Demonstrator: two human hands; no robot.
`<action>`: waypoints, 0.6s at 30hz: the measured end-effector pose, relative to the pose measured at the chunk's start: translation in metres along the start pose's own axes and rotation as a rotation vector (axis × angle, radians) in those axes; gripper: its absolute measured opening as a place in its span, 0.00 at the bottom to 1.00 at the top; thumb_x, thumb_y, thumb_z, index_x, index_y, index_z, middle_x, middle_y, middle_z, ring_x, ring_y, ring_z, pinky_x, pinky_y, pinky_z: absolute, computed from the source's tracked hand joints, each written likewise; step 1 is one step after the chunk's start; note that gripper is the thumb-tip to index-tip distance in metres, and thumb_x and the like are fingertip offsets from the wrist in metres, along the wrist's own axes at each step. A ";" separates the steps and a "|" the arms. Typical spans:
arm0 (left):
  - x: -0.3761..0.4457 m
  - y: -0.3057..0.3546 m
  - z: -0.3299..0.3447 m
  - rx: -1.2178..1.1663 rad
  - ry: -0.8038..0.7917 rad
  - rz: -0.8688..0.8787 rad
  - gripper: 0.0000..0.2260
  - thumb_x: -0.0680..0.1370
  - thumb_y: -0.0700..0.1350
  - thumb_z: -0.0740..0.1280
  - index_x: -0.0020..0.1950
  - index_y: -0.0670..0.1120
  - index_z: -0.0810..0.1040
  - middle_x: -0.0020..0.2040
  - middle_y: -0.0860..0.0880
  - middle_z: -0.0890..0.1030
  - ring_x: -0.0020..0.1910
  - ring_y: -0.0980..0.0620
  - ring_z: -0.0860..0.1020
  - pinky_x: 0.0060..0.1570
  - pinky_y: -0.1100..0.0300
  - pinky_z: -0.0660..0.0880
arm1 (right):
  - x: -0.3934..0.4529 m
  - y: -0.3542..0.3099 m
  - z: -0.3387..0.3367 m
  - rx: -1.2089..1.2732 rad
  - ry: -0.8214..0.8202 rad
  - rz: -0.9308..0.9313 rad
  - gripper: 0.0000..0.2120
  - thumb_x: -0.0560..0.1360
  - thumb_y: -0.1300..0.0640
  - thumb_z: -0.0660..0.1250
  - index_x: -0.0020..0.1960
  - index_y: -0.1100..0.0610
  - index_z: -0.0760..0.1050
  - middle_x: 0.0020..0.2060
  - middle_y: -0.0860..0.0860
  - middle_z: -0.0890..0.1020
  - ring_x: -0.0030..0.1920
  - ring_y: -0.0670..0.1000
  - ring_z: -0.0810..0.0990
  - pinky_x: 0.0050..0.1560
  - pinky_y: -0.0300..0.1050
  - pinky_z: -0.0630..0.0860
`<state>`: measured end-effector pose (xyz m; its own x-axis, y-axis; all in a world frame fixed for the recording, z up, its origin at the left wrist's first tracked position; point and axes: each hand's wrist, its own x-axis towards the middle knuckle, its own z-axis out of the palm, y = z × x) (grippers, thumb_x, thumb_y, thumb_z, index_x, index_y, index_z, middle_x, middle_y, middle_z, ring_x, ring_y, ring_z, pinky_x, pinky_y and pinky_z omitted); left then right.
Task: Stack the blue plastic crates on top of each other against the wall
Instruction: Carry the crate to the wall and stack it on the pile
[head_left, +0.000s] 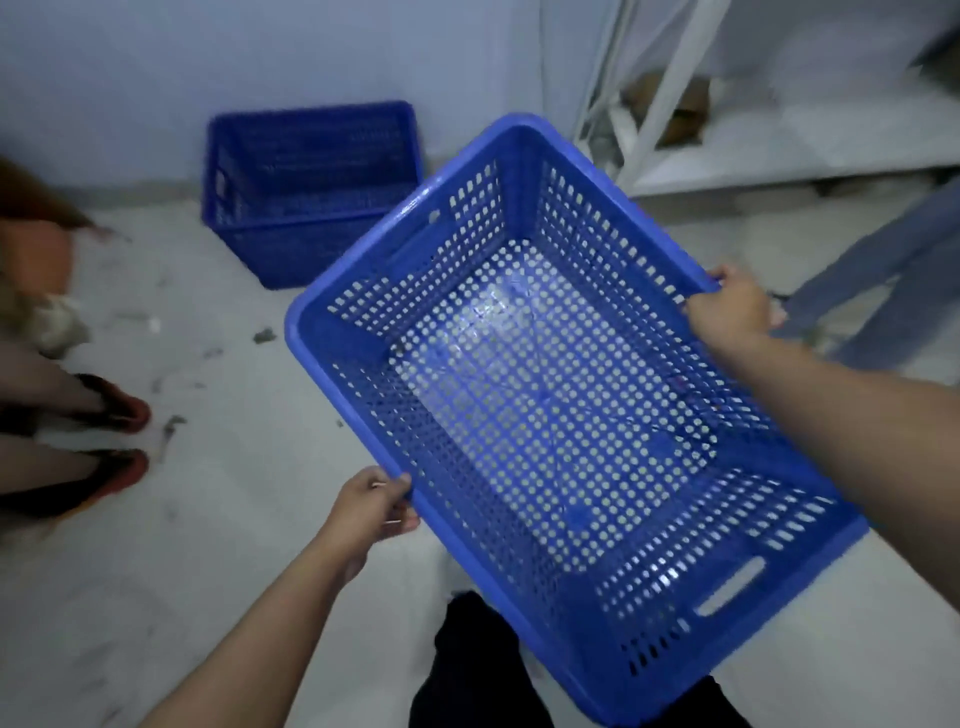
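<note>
An empty blue crate (545, 395) is held above the floor (218, 545), tilted, with the left hand (371, 512) clamped on its near-left rim and the right hand (730, 306) clamped on the far-right rim. Farther away, a second blue crate (311, 187) is seen standing on the floor against the wall (260, 62).

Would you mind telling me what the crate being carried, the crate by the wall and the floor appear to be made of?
The held crate looks like moulded plastic, glossy blue: rounded rim, perforated walls, moulded handle slot. The crate by the wall seems the same plastic, darker blue, though blurred. The floor looks like pale, smooth concrete or tile, scuffed with dark marks; which one I cannot tell.
</note>
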<state>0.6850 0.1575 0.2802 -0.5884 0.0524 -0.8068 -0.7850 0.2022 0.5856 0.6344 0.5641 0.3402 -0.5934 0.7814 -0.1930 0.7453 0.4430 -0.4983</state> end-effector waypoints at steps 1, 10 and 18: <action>-0.011 0.010 -0.010 -0.042 -0.028 0.022 0.04 0.78 0.41 0.65 0.47 0.40 0.73 0.40 0.39 0.80 0.37 0.45 0.80 0.44 0.53 0.82 | -0.005 -0.026 -0.013 -0.012 0.021 -0.034 0.19 0.69 0.58 0.69 0.60 0.53 0.77 0.54 0.59 0.82 0.60 0.63 0.78 0.66 0.57 0.68; -0.057 0.084 -0.063 -0.410 0.003 0.218 0.10 0.77 0.34 0.64 0.56 0.45 0.73 0.49 0.41 0.83 0.40 0.45 0.84 0.41 0.50 0.82 | -0.017 -0.212 -0.065 0.016 0.084 -0.345 0.17 0.69 0.63 0.66 0.56 0.57 0.81 0.54 0.61 0.83 0.59 0.64 0.78 0.60 0.53 0.73; -0.045 0.128 -0.073 -0.549 0.061 0.223 0.09 0.77 0.30 0.62 0.52 0.42 0.75 0.42 0.43 0.85 0.37 0.49 0.86 0.36 0.53 0.83 | 0.011 -0.344 -0.046 -0.106 0.055 -0.645 0.16 0.71 0.67 0.65 0.58 0.59 0.80 0.59 0.62 0.78 0.64 0.64 0.71 0.64 0.51 0.67</action>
<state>0.5966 0.1100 0.3970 -0.7477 -0.0242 -0.6636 -0.6172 -0.3431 0.7080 0.3856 0.4407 0.5478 -0.9172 0.3643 0.1616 0.2724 0.8690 -0.4130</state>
